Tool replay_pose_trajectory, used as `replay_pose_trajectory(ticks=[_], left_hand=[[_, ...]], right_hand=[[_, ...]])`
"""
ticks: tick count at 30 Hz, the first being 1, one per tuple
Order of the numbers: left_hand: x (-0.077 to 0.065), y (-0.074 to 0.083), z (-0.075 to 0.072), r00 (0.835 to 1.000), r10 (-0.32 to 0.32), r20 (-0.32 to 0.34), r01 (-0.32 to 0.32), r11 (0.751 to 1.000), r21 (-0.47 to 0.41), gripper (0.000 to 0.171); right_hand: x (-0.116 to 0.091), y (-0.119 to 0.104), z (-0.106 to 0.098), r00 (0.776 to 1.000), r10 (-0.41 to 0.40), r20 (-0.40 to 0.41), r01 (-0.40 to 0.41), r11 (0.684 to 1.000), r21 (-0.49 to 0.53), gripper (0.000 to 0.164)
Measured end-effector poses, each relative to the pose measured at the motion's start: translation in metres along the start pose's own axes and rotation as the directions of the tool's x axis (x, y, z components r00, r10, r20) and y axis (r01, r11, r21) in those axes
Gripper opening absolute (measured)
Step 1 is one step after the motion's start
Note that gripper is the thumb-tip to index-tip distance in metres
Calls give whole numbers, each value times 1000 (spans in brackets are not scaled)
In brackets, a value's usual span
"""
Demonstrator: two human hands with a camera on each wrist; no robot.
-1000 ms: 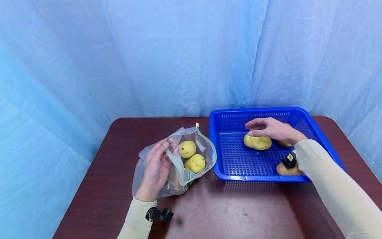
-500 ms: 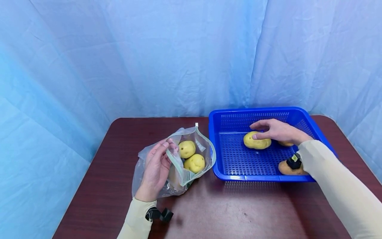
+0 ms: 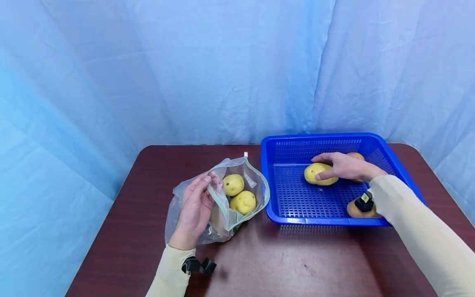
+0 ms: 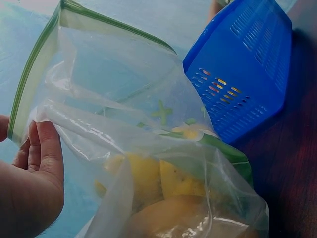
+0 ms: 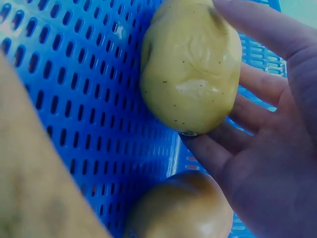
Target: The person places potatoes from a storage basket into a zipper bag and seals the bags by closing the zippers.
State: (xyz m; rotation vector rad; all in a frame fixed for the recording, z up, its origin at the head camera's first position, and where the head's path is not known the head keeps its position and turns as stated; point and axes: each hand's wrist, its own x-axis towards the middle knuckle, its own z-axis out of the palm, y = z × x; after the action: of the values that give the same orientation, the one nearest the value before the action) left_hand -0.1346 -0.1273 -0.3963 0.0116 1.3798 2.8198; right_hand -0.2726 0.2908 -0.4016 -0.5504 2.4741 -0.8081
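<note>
The head view shows the left hand [image 3: 193,208] pinching the lip of a thin, crinkled zip bag [image 3: 174,214], translucent plastic with a pale green closure strip, its mouth held wide around two smooth yellow potatoes, the upper potato [image 3: 233,184] touching or nearly touching the lower potato [image 3: 243,202]. Just beside the bag's right lip stands a blue plastic basket [image 3: 287,202], rectangular and slotted, with a smooth flared rim. Inside it, the right hand [image 3: 345,165] grips an oblong yellow potato [image 3: 312,174], thumb on the near side; the slotted floor spreads out to that potato's left and front. A tan potato [image 3: 357,156] lies behind the hand, and a brown potato [image 3: 356,209] sits against the near wall below the wrist. Glossy dark wood tabletop [image 3: 267,264] stretches in front. The left wrist view shows fingers at the ribbed green zip edge and, through the film, a rounded tan form [image 4: 171,215] beneath yellow ones. In the right wrist view, the gripped potato's skin is dimpled and speckled, its outer end facing bare slots.
</note>
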Motion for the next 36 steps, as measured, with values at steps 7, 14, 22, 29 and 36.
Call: replay_pose_trajectory(ticks=[7,14,22,29,36], left_hand=[[-2,3,3,1000,7,-13,-7,1000,0,15],[-2,4,5,1000,5,-20,-5,1000,8,15],[-2,5,6,1000,10,-23,-9,1000,14,15],[-3,6,7,1000,3,-22,-2,1000,9,14],[-4,7,6,1000,0,-4,0,1000,30,15]], right_hand=[[1,-3,0,1000,13,-22,-14,999,-35,71],[-1,-8,-6,997,8,-78,-13,998,-59,71],[-8,-25,-17,990,-52,-128,54,998,12,63],[-21,-45,-27,976,-32,-217,36,999,15,62],[-37,-57,-28,951,-27,-307,38,999,31,60]])
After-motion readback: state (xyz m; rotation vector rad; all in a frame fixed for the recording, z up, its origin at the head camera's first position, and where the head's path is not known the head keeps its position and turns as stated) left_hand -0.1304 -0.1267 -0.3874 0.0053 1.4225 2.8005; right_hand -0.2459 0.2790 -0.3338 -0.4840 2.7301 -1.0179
